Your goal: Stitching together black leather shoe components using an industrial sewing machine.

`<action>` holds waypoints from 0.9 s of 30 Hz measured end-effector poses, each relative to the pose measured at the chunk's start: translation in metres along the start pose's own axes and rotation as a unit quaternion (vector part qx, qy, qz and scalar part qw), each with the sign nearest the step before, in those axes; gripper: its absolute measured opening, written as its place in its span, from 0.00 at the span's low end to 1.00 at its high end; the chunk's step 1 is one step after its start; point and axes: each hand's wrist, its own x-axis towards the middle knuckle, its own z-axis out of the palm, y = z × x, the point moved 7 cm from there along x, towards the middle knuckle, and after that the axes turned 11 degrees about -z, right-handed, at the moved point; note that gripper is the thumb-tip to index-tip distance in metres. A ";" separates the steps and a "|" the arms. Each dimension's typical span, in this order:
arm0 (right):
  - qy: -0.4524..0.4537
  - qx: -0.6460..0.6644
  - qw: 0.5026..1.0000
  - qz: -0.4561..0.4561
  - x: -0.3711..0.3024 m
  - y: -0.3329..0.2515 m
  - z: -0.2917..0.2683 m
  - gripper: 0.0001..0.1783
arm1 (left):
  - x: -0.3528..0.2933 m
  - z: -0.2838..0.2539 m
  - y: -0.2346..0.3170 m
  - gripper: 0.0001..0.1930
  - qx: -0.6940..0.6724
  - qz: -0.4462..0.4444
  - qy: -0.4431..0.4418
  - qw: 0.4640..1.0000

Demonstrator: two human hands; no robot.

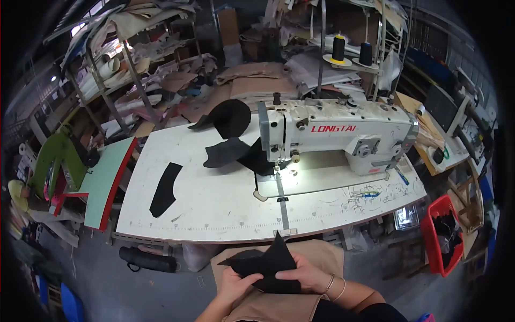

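Over my lap, in front of the table edge, both hands hold a black fabric piece (271,260) with a pointed corner sticking up. My left hand (236,283) grips its left side, thumb pressed on top. On the other side my right hand (306,273) pinches it, thumb on the near face; a bracelet circles that wrist. A white sewing machine (332,134) stands on the table with its lamp lit at the needle. Left of the needle lie dark fabric pieces (230,152), some overlapping. One separate curved black piece (166,189) rests farther left on the tabletop.
The white sewing table (214,214) carries loose thread ends and a small blue tool (402,176) at right. Thread cones (338,49) stand behind the machine. A red basket (442,236) of dark cloth is at right, a green machine (61,166) at left. Tan cloth (316,252) covers my lap.
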 end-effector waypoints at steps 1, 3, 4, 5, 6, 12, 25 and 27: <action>0.027 0.115 0.993 0.008 -0.001 0.004 -0.003 0.22 | 0.001 0.000 0.002 0.16 0.001 -0.004 0.000 1.000; 0.053 0.090 0.994 0.024 -0.005 0.011 -0.010 0.21 | 0.001 -0.002 -0.002 0.14 0.087 -0.044 0.033 0.995; 0.076 0.061 0.994 0.039 -0.008 0.016 -0.016 0.20 | 0.002 -0.003 -0.001 0.14 0.088 -0.049 0.033 0.994; 0.099 0.032 0.993 0.053 -0.011 0.019 -0.021 0.18 | 0.004 -0.006 0.005 0.14 0.152 -0.019 0.057 0.987; 0.101 0.036 0.993 0.054 -0.011 0.019 -0.026 0.18 | 0.006 -0.009 0.010 0.14 0.216 0.012 0.079 0.973; 0.095 -0.201 0.967 -0.128 -0.009 -0.019 -0.056 0.13 | 0.015 -0.023 0.006 0.13 0.201 0.019 0.093 0.975; -0.129 -0.630 0.734 -0.219 0.043 -0.080 0.003 0.14 | 0.042 0.029 0.032 0.13 0.204 0.129 -0.031 0.970; -0.113 -0.614 0.725 -0.291 0.037 -0.079 0.011 0.12 | 0.042 0.023 0.032 0.10 0.231 0.083 -0.032 0.969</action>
